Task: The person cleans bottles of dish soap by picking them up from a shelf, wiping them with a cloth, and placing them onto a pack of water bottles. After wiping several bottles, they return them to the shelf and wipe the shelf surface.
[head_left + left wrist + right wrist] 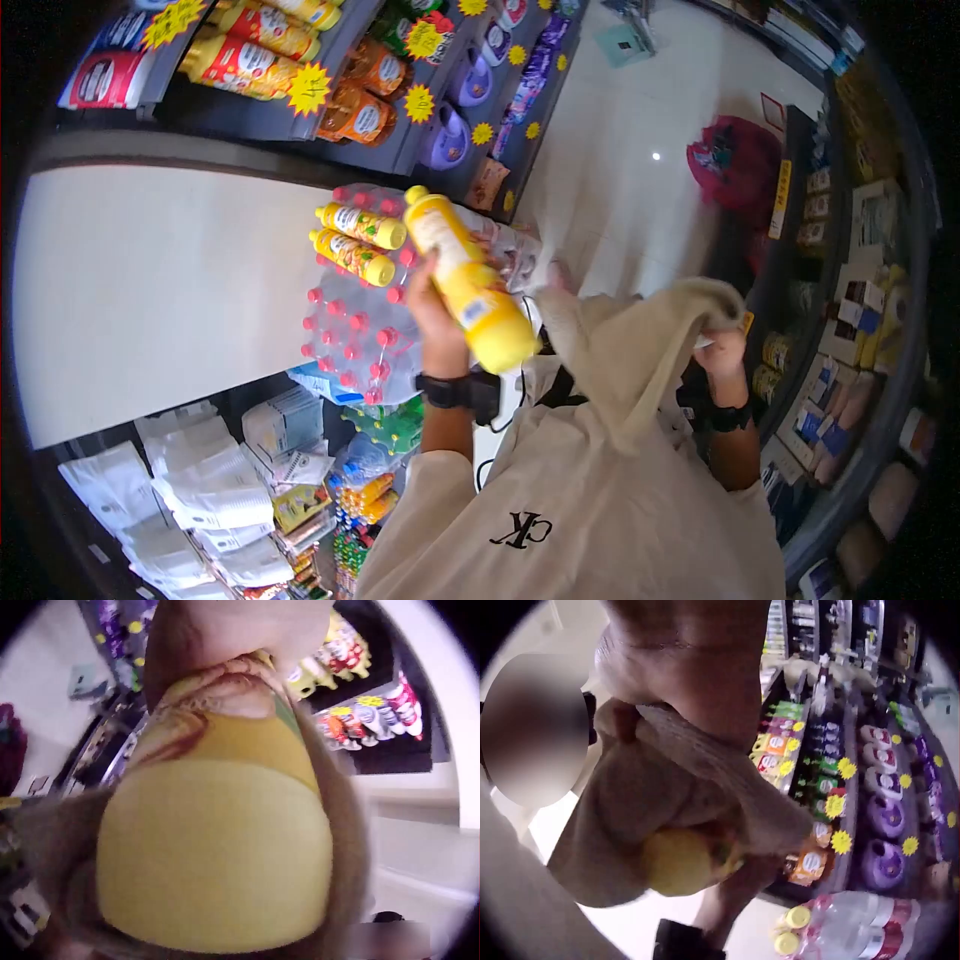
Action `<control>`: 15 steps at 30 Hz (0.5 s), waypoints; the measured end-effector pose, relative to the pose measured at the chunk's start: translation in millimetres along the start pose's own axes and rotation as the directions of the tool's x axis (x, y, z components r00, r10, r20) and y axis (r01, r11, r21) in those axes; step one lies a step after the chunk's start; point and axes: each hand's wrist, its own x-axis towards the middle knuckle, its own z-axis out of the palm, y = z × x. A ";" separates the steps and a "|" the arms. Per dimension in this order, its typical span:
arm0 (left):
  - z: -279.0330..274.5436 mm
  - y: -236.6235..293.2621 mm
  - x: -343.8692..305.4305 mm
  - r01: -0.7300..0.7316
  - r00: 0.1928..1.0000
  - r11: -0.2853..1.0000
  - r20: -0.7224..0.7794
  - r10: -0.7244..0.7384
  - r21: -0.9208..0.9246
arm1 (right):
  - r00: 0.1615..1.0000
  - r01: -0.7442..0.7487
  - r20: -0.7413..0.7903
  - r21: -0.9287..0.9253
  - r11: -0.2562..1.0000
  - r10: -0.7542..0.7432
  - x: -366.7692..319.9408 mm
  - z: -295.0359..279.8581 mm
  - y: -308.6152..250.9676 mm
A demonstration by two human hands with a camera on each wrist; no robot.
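My left hand (430, 308) grips a large yellow bottle (466, 275) around its body. The bottle leans, its yellow cap toward the shelf and its base toward me. In the left wrist view its smooth yellow base (214, 855) fills the middle, with a beige cloth behind it. That beige cloth (640, 345) hangs from my right hand (722, 353), which holds its edge. In the right wrist view the cloth (641, 787) drapes beside the yellow bottle (679, 861). Two smaller yellow bottles (362, 227) lie on a shrink-wrapped pack of pink-capped bottles (345, 330) left of my left hand.
Shelves of cleaning bottles (372, 112) with yellow price stars rise ahead. A white counter (170, 290) stands at the left, and white pouches (205, 475) fill a lower shelf. A red bag (735, 165) sits on the floor by the right-hand shelves (860, 300).
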 end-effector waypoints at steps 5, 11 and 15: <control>-66.6 104.5 38.5 -0.182 0.830 0.705 -0.277 0.484 0.686 | 0.989 0.083 -0.133 0.165 0.983 -0.061 27.4 6.7 -5.4; -136.3 188.2 92.8 0.192 0.621 0.196 -0.274 0.735 0.962 | 0.944 -0.106 -0.314 -0.002 0.994 0.100 54.2 38.0 15.3; -209.5 216.9 134.0 0.375 0.593 -0.062 -0.188 0.783 0.925 | 0.922 -0.199 -0.345 -0.030 0.979 0.177 102.7 71.3 31.8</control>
